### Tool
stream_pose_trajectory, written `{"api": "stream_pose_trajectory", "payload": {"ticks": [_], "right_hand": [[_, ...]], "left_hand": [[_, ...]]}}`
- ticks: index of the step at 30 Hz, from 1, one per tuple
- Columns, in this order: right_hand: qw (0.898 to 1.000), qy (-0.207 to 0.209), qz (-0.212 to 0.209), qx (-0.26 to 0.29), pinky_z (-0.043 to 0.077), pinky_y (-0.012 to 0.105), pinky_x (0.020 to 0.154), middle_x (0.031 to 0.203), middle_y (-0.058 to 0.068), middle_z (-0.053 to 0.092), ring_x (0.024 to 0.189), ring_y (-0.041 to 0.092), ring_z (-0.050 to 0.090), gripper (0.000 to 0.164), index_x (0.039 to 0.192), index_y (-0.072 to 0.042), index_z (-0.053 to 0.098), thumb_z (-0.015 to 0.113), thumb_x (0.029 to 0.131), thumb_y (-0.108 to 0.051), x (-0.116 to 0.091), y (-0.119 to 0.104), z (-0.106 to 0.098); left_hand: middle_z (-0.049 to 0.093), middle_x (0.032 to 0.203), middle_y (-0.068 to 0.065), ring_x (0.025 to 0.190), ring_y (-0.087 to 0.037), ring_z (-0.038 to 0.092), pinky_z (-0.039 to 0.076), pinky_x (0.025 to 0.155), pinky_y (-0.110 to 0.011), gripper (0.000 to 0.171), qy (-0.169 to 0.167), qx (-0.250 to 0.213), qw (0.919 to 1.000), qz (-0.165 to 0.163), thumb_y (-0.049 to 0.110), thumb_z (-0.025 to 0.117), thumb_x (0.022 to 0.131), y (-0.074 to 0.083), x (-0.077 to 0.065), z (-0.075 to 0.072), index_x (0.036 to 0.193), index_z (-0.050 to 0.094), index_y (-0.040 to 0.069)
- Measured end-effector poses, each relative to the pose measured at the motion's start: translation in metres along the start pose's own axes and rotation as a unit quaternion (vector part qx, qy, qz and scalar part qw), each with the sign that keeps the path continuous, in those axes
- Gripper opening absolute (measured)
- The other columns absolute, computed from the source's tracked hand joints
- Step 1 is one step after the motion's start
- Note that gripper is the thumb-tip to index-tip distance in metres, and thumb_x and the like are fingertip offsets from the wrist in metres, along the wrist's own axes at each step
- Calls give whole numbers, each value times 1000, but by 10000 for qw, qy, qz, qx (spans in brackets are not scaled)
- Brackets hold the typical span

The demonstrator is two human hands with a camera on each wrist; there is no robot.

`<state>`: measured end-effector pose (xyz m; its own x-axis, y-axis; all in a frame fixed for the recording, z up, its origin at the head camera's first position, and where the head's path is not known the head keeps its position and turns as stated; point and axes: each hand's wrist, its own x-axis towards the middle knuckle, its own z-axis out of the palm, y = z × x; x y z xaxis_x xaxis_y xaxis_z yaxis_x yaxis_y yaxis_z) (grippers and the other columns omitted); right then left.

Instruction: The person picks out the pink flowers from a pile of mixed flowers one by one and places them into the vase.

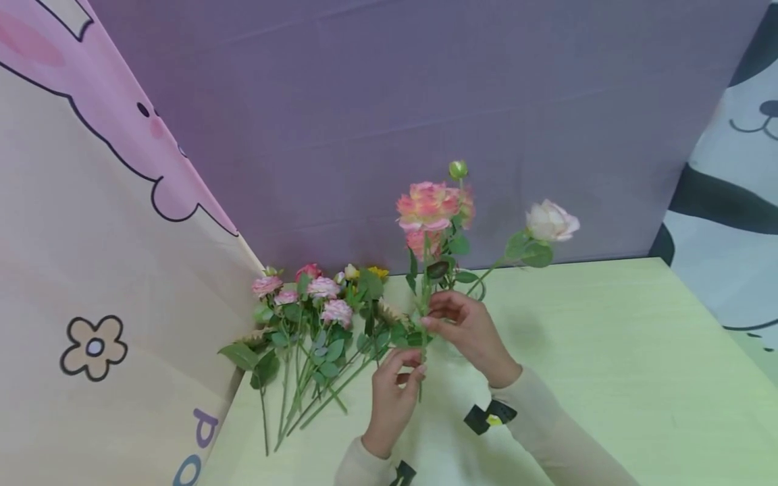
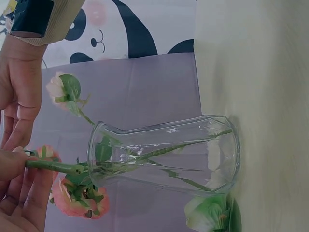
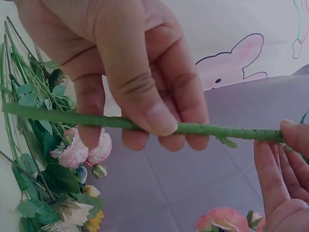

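Observation:
A long-stemmed pink flower with layered, yellow-tinged petals [image 1: 425, 204] stands upright between my two hands. My right hand [image 1: 467, 331] pinches its stem in the upper part. Lower down, the thumb and fingers of my left hand [image 1: 394, 398] grip the same green stem [image 3: 188, 128]. Behind the hands, a clear glass vase [image 2: 181, 150] stands on the table, mostly hidden in the head view. A pale pink rose [image 1: 550, 221] leans to the right out of the vase. The held stem's cut end [image 2: 78, 169] shows in front of the vase in the left wrist view.
To the left lies a pile of loose flowers, with pink blooms [image 1: 323, 287], a yellow bloom [image 1: 378, 272] and crossed stems [image 1: 298, 405]. The pale green table [image 1: 608, 351] meets a purple cloth backdrop [image 1: 340, 135]. Printed panels flank both sides.

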<state>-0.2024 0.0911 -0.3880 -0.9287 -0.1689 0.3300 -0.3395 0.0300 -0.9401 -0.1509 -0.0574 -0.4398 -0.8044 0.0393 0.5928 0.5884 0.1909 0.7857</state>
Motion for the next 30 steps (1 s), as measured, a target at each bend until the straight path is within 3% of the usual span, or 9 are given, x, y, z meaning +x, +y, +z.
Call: {"api": "stream_pose_trajectory", "payload": {"ticks": [7,16,23,30], "right_hand": [[9998,48,-82,-152,53,24,75,95,18,64,85,10,61,29,107,6,59,70,82,-1,0,1,-2],[9995,9,-153,-292,54,23,72,93,17,64,84,10,61,28,105,7,58,70,80,1,1,5,-5],[9986,23,-253,-467,55,24,74,94,19,65,86,14,62,27,105,8,57,69,81,3,5,6,-10],[9972,224,-366,-611,54,23,72,93,20,65,84,8,61,27,105,8,57,69,81,3,9,1,-21]], "left_hand": [[64,85,-18,74,-16,63,57,58,-27,19,-71,30,9998,-171,-17,65,76,-1,0,0,93,63,-8],[65,89,-16,80,-32,65,57,62,-25,16,-496,69,9959,-759,-8,67,81,-4,1,-2,97,64,-5],[66,92,-18,82,-26,65,57,65,-26,17,-579,-209,9921,-1095,-7,66,81,-6,1,-4,98,63,-8],[67,91,-16,80,-19,64,56,65,-25,15,-734,-78,9881,-1346,-3,67,83,-13,-1,-10,97,64,-5]]}}
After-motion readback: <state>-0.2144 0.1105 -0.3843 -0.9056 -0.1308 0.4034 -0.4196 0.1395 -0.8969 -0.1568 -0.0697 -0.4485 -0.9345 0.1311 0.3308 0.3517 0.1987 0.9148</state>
